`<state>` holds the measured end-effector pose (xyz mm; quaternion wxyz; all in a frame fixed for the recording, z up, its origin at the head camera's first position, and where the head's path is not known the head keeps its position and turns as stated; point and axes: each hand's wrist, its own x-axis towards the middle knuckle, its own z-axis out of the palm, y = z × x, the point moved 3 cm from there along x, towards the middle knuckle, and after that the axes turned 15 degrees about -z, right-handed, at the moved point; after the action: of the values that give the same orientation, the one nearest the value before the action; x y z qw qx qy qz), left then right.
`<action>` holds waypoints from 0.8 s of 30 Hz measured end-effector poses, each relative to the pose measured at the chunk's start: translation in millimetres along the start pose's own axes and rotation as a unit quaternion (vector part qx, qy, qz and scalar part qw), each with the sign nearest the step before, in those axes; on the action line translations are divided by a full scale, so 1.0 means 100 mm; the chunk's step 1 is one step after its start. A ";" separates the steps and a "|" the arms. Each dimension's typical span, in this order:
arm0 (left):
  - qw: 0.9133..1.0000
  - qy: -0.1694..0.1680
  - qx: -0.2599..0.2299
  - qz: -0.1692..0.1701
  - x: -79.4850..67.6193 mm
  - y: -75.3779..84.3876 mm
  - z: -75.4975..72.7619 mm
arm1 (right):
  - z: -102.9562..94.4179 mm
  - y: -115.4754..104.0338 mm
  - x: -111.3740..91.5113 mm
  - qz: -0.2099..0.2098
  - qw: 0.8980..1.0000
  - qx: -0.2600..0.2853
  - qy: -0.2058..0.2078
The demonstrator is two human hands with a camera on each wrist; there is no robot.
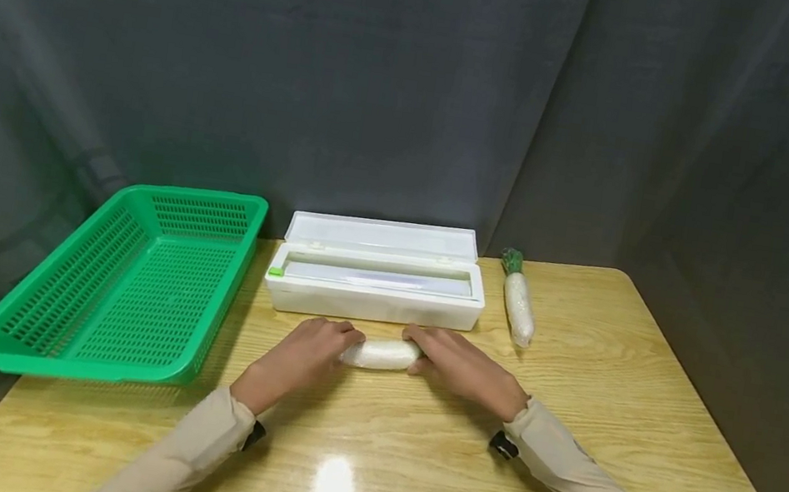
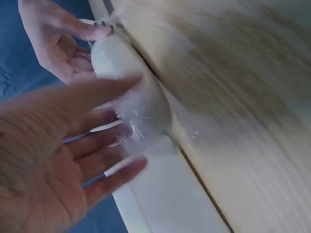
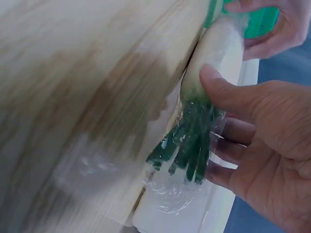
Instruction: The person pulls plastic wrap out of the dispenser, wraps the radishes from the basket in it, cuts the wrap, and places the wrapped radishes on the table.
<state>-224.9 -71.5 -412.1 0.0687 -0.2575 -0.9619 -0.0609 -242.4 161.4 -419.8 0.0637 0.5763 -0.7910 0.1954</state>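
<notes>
A white daikon radish point(image 1: 382, 353) in clear plastic film lies crosswise over the table, just in front of the white wrap box. In the right wrist view, green cut stalks point(image 3: 189, 138) stick out of its end under crinkled film. My left hand point(image 1: 307, 351) holds the radish's left end, thumb over it and fingers on the far side. At the stalk end, my right hand point(image 1: 464, 365) grips it, its thumb on the white flesh and its fingers behind the stalks. Loose film bunches at the tip near the left fingers.
The white wrap box point(image 1: 374, 308) stands with its lid point(image 1: 384, 236) up, a film roll point(image 1: 375, 279) inside and a green slider point(image 1: 275, 271). A second wrapped radish point(image 1: 520, 307) lies to its right. A green basket point(image 1: 213, 321) stands at left. Dark curtains point(image 1: 400, 95) hang behind the table.
</notes>
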 end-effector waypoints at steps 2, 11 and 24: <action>1.000 -0.001 0.018 -0.001 0.01 0.01 0.03 | -0.01 -0.01 -0.01 -0.008 0.999 -0.032 0.005; 0.998 0.061 -0.024 0.006 0.07 -0.02 0.12 | 0.02 -0.02 0.01 0.009 0.994 -0.106 0.004; 0.991 -0.033 -0.124 -0.038 0.11 -0.02 0.14 | 0.06 -0.13 -0.02 0.231 0.960 -0.054 0.147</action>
<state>-237.0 -66.1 -424.3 0.0022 -0.2296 -0.9577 -0.1736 -229.3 157.2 -422.9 0.1630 0.3384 -0.8940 0.2444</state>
